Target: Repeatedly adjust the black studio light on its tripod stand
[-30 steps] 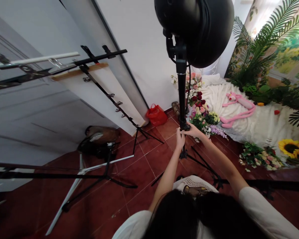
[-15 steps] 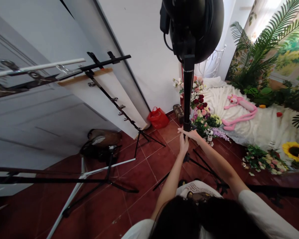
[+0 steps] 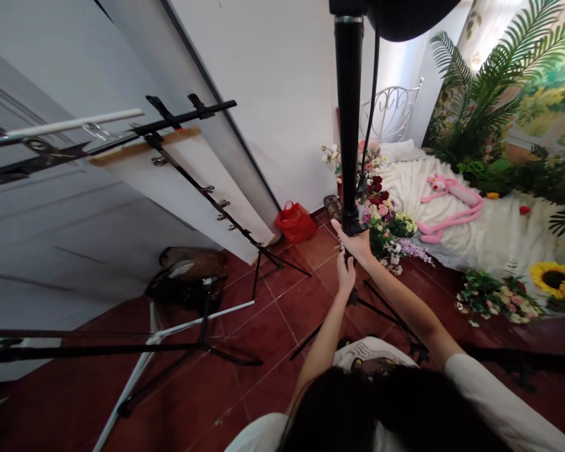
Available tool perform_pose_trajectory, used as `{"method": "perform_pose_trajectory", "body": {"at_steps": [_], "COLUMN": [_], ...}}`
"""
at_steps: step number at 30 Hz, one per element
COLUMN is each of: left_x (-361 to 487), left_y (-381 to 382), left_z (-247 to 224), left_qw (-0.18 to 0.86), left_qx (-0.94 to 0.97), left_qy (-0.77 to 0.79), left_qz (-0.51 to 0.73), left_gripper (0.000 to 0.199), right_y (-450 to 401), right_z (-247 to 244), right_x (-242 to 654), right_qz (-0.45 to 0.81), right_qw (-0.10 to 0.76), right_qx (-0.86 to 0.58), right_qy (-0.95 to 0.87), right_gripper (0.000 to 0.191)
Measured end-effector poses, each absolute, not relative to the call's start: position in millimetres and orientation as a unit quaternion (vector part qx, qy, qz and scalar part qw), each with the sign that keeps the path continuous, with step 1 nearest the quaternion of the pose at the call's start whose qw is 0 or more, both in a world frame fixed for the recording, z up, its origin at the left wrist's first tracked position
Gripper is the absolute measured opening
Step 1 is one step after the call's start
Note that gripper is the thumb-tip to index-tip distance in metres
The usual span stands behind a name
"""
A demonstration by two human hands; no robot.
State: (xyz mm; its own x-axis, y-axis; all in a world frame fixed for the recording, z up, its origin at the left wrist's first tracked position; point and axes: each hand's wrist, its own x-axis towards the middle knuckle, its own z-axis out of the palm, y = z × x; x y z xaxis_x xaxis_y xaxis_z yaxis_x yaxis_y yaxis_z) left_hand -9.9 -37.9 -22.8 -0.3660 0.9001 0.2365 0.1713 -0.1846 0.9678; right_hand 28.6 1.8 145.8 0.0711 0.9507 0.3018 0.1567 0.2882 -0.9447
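Note:
A black light stand (image 3: 349,119) rises upright in front of me, with a dark round lamp head (image 3: 412,16) cut off by the top edge. My right hand (image 3: 356,245) is closed round the stand just under its black clamp collar (image 3: 353,225), thumb side pointing left. Directly below, my left hand (image 3: 345,275) wraps the lower part of the same stand. The stand's spread legs (image 3: 390,312) reach the red tiles near my feet. A black cable (image 3: 370,107) hangs along the pole's right side.
To the left are a frame with clips (image 3: 202,185), white panels and another black stand (image 3: 169,347) with low legs. A red bag (image 3: 295,221) sits by the wall. At right, artificial flowers (image 3: 381,207) edge a white blanket bearing a pink plush toy (image 3: 456,194).
The lamp head has risen mostly out of view, and more of the upper pole shows. My right hand has moved slightly up with the collar; the left stays almost in place.

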Motion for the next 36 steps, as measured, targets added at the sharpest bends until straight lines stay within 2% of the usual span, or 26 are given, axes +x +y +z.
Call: {"method": "perform_pose_trajectory", "body": {"at_steps": [3, 9, 14, 19, 25, 31, 36], "left_x": [-8.8, -7.2, -7.3, -7.8, -7.1, -6.8, -6.7], "left_y": [-36.8, -34.6, -34.3, -34.9, -35.0, -33.4, -33.9], "left_z": [-24.0, -24.3, -21.6, -20.0, -19.6, -20.2, -17.7], "left_qw": [0.287, 0.277, 0.277, 0.29, 0.293, 0.283, 0.288], "left_qx": [0.477, 0.478, 0.478, 0.465, 0.464, 0.478, 0.471], "left_qy": [0.562, 0.558, 0.554, 0.559, 0.562, 0.555, 0.555], "left_qz": [0.611, 0.619, 0.623, 0.622, 0.618, 0.619, 0.622], "left_gripper": [0.051, 0.051, 0.051, 0.05, 0.049, 0.05, 0.045], "right_y": [3.9, 3.9, -0.4, 9.6, 21.1, 30.1, 36.2], "right_z": [143.5, 121.3, 82.6, 55.9, 36.9, 34.3, 38.0], "right_x": [41.4, 102.7, 127.1, 122.1, 112.7, 113.2, 106.5], "right_qz": [0.352, 0.321, 0.31, 0.348, 0.414, 0.497, 0.492], "right_qw": [0.527, 0.411, 0.356, 0.355, 0.404, 0.408, 0.41], "right_qx": [-0.44, -0.349, -0.362, -0.386, -0.37, -0.377, -0.435], "right_qy": [-0.636, -0.779, -0.804, -0.777, -0.727, -0.667, -0.633], "right_gripper": [0.045, 0.043, 0.025, 0.031, 0.026, 0.035, 0.035]}}
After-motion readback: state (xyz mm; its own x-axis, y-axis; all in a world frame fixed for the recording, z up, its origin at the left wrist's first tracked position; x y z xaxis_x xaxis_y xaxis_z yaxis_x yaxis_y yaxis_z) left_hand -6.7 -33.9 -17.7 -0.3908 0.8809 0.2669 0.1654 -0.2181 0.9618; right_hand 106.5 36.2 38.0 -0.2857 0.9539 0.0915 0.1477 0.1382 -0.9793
